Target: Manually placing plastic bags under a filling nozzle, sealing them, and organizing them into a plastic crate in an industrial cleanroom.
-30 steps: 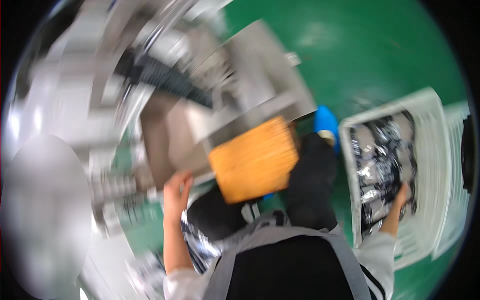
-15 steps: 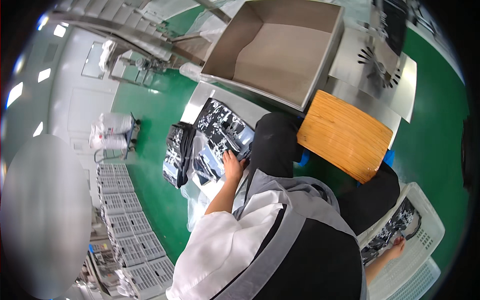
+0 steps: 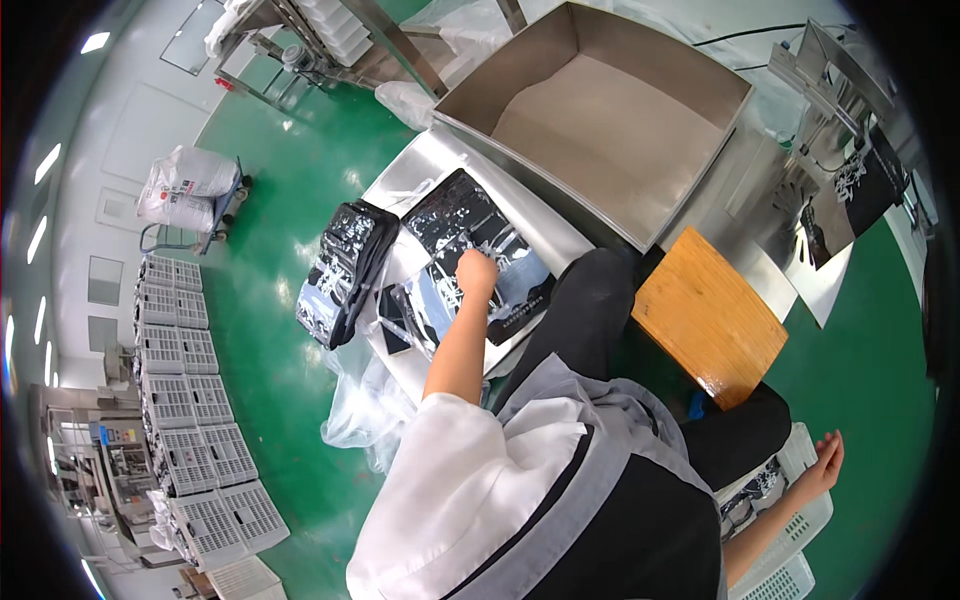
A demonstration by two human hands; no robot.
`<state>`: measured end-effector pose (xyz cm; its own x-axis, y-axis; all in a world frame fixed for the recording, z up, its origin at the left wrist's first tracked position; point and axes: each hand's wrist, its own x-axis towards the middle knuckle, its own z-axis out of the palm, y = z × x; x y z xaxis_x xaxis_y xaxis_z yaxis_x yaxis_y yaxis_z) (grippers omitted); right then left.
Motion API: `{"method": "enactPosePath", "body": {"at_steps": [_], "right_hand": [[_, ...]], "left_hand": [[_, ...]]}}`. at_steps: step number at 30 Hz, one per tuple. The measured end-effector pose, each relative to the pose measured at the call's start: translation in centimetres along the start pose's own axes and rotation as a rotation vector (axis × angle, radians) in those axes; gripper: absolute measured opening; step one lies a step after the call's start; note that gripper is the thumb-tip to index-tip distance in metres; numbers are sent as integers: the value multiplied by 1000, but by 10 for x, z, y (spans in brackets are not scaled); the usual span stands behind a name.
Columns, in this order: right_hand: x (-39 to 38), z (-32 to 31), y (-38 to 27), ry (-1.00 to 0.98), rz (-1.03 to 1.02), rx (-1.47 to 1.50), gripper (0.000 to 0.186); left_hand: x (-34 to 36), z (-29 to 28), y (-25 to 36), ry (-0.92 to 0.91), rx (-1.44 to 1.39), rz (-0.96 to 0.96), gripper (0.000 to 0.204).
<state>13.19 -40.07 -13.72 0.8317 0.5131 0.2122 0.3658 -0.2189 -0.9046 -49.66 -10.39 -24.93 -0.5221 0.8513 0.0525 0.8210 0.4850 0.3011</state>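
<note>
My left hand [image 3: 476, 272] is closed with its fingertips on a black printed plastic bag [image 3: 510, 290] in a stack of flat bags on the steel table [image 3: 410, 170], gripping at its middle. Another stack of printed bags [image 3: 340, 270] lies just left of it. My right hand [image 3: 822, 457] is out at the lower right, over the rim of a white plastic crate [image 3: 815, 520] that holds more printed bags [image 3: 765, 490], with nothing visible in its loosely spread fingers. A wooden board [image 3: 710, 315] sits to the right of my knee.
An empty-looking steel tray [image 3: 610, 120] stands ahead. A machine [image 3: 820, 100] is at the upper right. Plastic sheeting [image 3: 360, 400] hangs by the table. White crate stacks [image 3: 205, 450] line the left side, behind which a trolley with white sacks [image 3: 195, 190] stands on the green floor.
My view has swung round toward the table. Since half a second ago my left hand has moved forward onto the bags and closed, and my right hand has lifted outward from inside the crate.
</note>
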Motion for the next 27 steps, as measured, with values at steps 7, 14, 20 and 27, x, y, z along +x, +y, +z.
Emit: {"method": "enactPosePath", "body": {"at_steps": [7, 14, 20, 27], "right_hand": [[-61, 87, -154, -244, -151, 189, 20], [-74, 215, -309, -595, -966, -16, 59], [-52, 167, -267, -660, -725, -121, 61], [-29, 129, -252, -779, -506, -65, 52]], "left_hand": [[-42, -126, 113, -507, -1622, -226, 13], [-141, -189, 250, -523, -1323, 580, 16], [-186, -171, 296, -822, -1367, 837, 7], [-198, -173, 326, -1122, -1119, 1118, 11]]}}
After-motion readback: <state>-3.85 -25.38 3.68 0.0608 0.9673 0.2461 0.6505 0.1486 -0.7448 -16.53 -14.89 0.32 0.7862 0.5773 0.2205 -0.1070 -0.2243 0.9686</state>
